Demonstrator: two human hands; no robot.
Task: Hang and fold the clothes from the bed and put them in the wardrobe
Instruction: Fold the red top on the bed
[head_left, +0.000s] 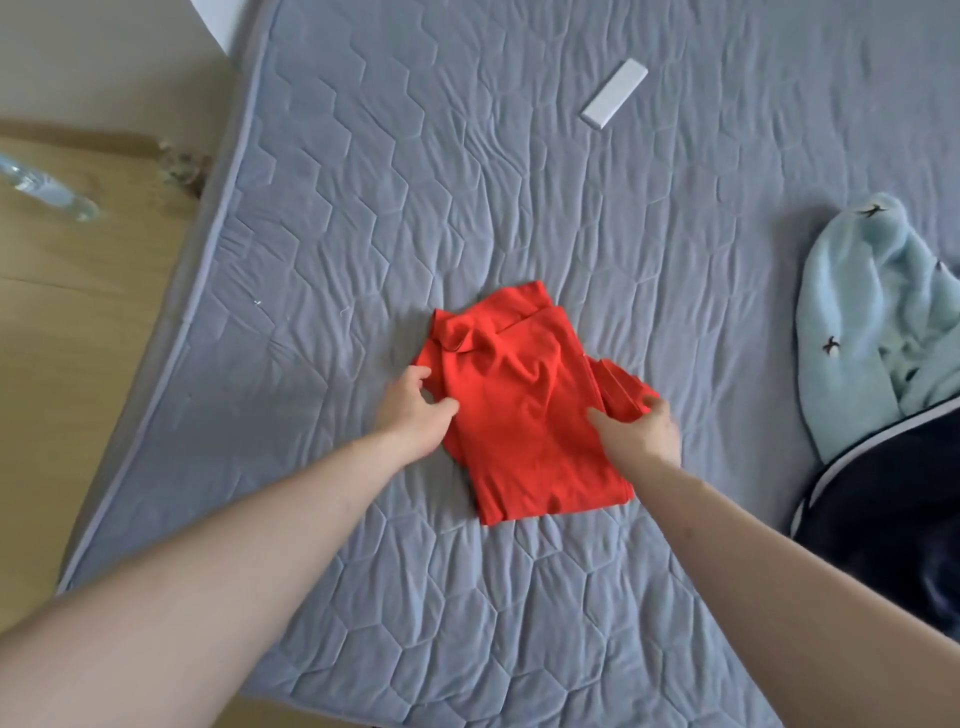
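A red shirt (519, 415) lies folded into a narrow rectangle in the middle of the grey quilted bed (467, 182), its collar end rumpled at the far side. My left hand (415, 410) pinches the shirt's left edge between thumb and fingers. My right hand (641, 428) grips the bunched fabric at the shirt's right edge, thumb on top of the cloth.
A pale blue garment with small bird prints (872, 322) and a dark navy garment with white trim (893, 509) lie at the bed's right. A white flat bar (614, 93) rests near the far side. Wooden floor with a plastic bottle (47, 189) is at left.
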